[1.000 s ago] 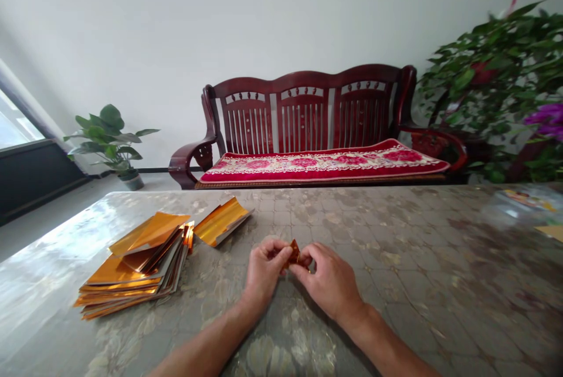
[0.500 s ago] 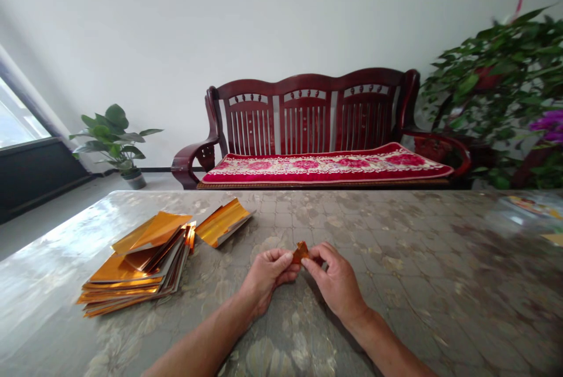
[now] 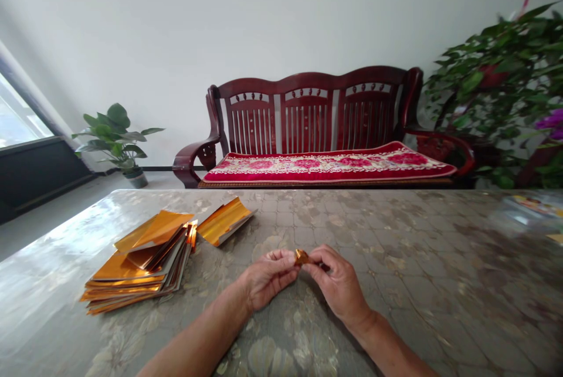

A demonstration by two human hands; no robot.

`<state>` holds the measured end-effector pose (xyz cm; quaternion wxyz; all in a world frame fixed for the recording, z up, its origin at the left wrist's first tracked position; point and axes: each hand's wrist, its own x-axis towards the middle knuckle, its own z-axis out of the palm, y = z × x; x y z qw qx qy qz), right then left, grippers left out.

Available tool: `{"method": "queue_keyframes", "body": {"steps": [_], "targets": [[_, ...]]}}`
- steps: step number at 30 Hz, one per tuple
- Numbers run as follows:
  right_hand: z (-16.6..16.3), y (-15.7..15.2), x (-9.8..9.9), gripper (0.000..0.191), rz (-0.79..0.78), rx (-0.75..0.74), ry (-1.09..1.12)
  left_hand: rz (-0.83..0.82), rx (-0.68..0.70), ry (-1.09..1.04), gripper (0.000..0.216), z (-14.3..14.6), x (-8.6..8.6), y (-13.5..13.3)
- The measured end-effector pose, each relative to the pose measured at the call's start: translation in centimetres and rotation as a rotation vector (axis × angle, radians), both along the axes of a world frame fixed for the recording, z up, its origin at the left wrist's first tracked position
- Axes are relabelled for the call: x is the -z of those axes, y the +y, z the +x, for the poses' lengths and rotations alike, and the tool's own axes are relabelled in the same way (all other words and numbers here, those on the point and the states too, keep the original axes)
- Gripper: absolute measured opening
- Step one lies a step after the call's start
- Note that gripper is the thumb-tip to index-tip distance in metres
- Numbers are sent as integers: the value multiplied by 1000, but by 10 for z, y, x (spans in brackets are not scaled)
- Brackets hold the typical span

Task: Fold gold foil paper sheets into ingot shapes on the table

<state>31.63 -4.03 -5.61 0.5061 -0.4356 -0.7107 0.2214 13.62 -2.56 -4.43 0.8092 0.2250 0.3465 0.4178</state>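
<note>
A small folded piece of shiny gold foil paper point(image 3: 301, 257) is pinched between my two hands, just above the table. My left hand point(image 3: 270, 278) grips its left side with thumb and fingers. On the other side, the thumb and fingertips of my right hand point(image 3: 336, 283) close on it. The fingers cover part of the paper, so its full shape is hidden. To the left lies an uneven stack of gold foil paper sheets point(image 3: 127, 265). Beside that stack, a separate curled gold sheet point(image 3: 226, 220) shows a grey underside.
The table point(image 3: 396, 318) has a glossy, flower-patterned cover. Clear plastic packaging point(image 3: 525, 213) lies at its far right. Behind the table stands a dark red wooden bench point(image 3: 308, 78) with a red floral cushion point(image 3: 325, 166). Potted plants point(image 3: 116, 136) flank it.
The gold foil paper between my fingers now looks smaller and more compact, its upright point no longer showing. My hands stay in nearly the same place; the view has shifted slightly.
</note>
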Motion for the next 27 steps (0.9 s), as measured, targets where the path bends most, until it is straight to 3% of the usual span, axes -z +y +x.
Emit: {"method": "queue_keyframes", "body": {"steps": [9, 20, 27], "targets": [[1, -4, -8, 15, 127, 30, -107, 39, -83, 34, 22, 5, 2, -1], [4, -14, -15, 13, 527, 119, -398, 49, -96, -15, 36, 14, 1, -11], [6, -15, -21, 16, 580, 115, -371, 142, -158, -10, 41, 18, 0, -17]]}}
